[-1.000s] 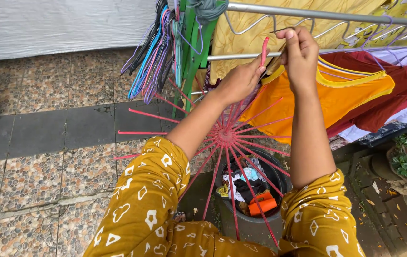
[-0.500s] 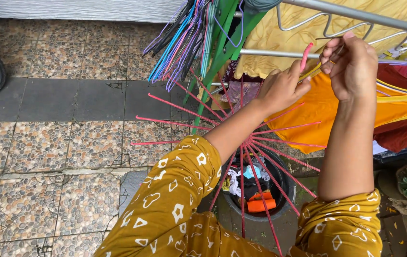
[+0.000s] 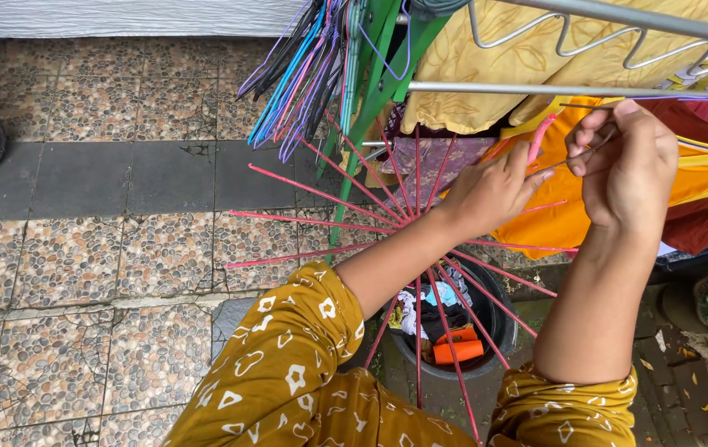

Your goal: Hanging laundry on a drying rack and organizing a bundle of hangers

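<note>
Both hands are raised at the upper right of the frame, close together; our left hand point(image 3: 490, 194) has its fingers curled around the lower part of a pink hanger point(image 3: 538, 139), and our right hand point(image 3: 628, 170) pinches the thin wire near the hanger's top, so both are closed on it; the hanger sits between the two hands, right against the orange garment point(image 3: 565, 219) hanging behind; how the hanger meets the cloth we cannot make out, because the fingers cover it.

Above the hands runs a grey metal rail point(image 3: 536, 88) of the drying rack, cut off by the top edge; a yellow cloth point(image 3: 486, 66) is draped over it; a dark red garment point(image 3: 701, 223) shows at the right edge, partly behind the right wrist.

Pink spokes point(image 3: 312, 192) fan out from a hub hidden under our left forearm; they cross in front of a black bucket point(image 3: 494, 319) in the lower middle, which holds mixed small items, one orange, hard to tell apart; a bunch of coloured hangers point(image 3: 304, 74) dangles at the upper middle; pebble-patterned tiles point(image 3: 64, 257) fill the left side.
</note>
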